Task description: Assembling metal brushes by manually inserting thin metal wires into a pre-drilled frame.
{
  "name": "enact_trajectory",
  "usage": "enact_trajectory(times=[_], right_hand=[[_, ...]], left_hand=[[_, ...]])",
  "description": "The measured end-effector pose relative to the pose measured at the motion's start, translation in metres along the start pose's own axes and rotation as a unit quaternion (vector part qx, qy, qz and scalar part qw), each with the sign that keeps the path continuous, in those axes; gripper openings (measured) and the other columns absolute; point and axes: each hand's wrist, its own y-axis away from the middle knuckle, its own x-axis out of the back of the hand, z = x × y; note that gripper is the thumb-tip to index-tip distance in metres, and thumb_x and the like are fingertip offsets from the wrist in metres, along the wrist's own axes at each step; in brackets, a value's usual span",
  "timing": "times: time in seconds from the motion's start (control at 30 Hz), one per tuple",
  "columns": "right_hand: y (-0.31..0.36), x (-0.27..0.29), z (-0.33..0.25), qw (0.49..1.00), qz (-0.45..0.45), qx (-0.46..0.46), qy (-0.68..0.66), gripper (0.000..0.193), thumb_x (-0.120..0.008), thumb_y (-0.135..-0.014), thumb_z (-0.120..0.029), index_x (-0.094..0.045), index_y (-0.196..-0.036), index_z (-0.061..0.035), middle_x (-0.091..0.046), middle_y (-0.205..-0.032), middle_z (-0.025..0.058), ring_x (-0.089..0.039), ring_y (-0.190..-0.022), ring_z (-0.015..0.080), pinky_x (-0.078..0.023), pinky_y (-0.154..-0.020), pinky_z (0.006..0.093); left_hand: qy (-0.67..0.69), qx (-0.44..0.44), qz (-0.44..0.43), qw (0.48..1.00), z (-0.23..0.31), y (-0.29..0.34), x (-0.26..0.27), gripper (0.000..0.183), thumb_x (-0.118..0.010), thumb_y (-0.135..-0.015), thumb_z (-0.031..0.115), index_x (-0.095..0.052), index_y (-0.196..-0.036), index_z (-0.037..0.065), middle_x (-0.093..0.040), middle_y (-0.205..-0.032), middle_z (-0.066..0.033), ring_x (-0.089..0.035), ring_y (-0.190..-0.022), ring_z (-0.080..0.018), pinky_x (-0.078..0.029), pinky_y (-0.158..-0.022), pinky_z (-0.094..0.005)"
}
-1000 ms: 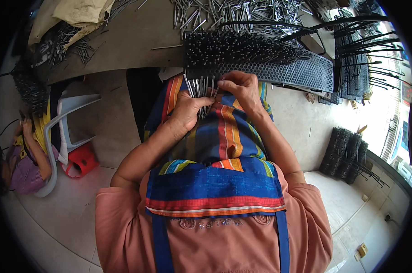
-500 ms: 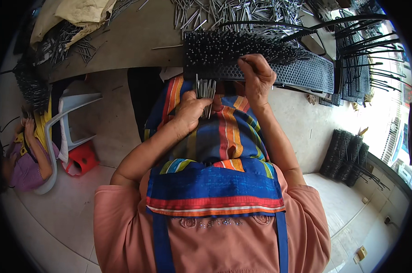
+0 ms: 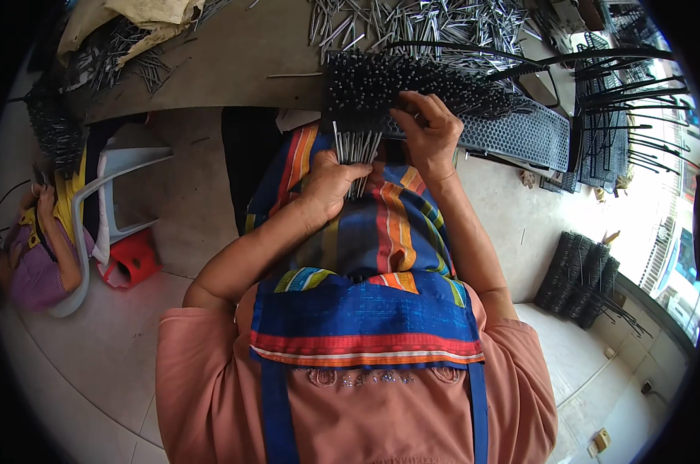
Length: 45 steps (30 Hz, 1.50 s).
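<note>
A bundle of thin metal rods (image 3: 357,145) stands upright in my left hand (image 3: 328,184), which is closed around it over my apron. My right hand (image 3: 432,135) is at the front edge of a black perforated board (image 3: 531,135), its thumb and forefinger curled toward each other. Anything between those fingertips is too small to make out. Dark rods (image 3: 404,81) stand packed in the board's holes across its left and middle. Toward the right, the holes show bare.
Loose metal rods (image 3: 442,27) lie heaped on the table (image 3: 234,66) behind the board. Black racks with long hooks (image 3: 628,116) stand at right. Black bundles (image 3: 578,271) sit on the floor. At left, another person (image 3: 48,263) sits near a grey chair (image 3: 126,162) and red stool (image 3: 129,259).
My right hand has shifted slightly left along the board's edge. In my left hand the rods have fanned out a little. The whole view has shifted slightly.
</note>
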Motion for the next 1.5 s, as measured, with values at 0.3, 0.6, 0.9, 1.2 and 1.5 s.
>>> enact_trajectory(times=[0.3,0.6,0.9,1.2,1.5], right_hand=[[0.015,0.017,0.002,0.939,-0.185,-0.257,-0.131,0.012,-0.074,-0.08,-0.006,-0.072,-0.09,0.001,-0.065,-0.07,0.0006,-0.061,-0.065,0.0088,-0.047,-0.058,0.0252],[0.03,0.024,0.023,0.884,-0.031,-0.326,-0.333,0.005,-0.066,-0.088,-0.003,-0.065,-0.083,-0.0021,-0.058,-0.065,-0.0015,-0.045,-0.052,0.0028,-0.032,-0.046,0.0201],[-0.001,0.011,0.029,0.995,0.091,0.015,-0.026,0.011,-0.069,-0.082,0.003,-0.069,-0.091,-0.0035,-0.066,-0.076,0.0011,-0.058,-0.061,0.0063,-0.045,-0.056,0.0207],[0.004,0.013,0.02,0.974,0.023,0.137,0.176,0.018,-0.072,-0.078,-0.001,-0.071,-0.095,-0.0063,-0.064,-0.085,0.0058,-0.064,-0.066,0.0153,-0.05,-0.058,0.0285],[0.035,0.018,0.007,0.937,-0.162,-0.277,-0.14,0.013,-0.073,-0.08,-0.008,-0.067,-0.079,0.0034,-0.065,-0.062,0.0049,-0.059,-0.058,0.009,-0.045,-0.053,0.0279]], left_hand=[[0.017,-0.012,-0.039,0.999,0.011,-0.003,-0.007,0.02,-0.063,-0.082,-0.009,-0.068,-0.1,-0.003,-0.072,-0.09,-0.013,-0.071,-0.076,-0.0222,-0.06,-0.066,-0.0346],[0.019,-0.004,0.015,1.0,0.003,-0.003,-0.013,0.015,-0.064,-0.084,-0.007,-0.069,-0.098,-0.002,-0.072,-0.089,-0.0104,-0.071,-0.071,-0.0186,-0.059,-0.062,-0.0302],[0.015,0.032,0.005,0.999,0.003,-0.002,-0.013,0.014,-0.063,-0.083,-0.008,-0.067,-0.096,-0.005,-0.072,-0.085,-0.0151,-0.071,-0.072,-0.0227,-0.06,-0.064,-0.0333],[0.034,0.042,-0.001,0.999,0.005,-0.003,-0.012,0.016,-0.062,-0.084,-0.008,-0.067,-0.098,-0.005,-0.072,-0.086,-0.0161,-0.071,-0.073,-0.0245,-0.06,-0.064,-0.0341],[0.022,0.008,-0.065,0.998,0.007,-0.001,-0.02,0.019,-0.061,-0.084,-0.009,-0.068,-0.101,-0.003,-0.072,-0.09,-0.0132,-0.072,-0.075,-0.0224,-0.06,-0.067,-0.032]])
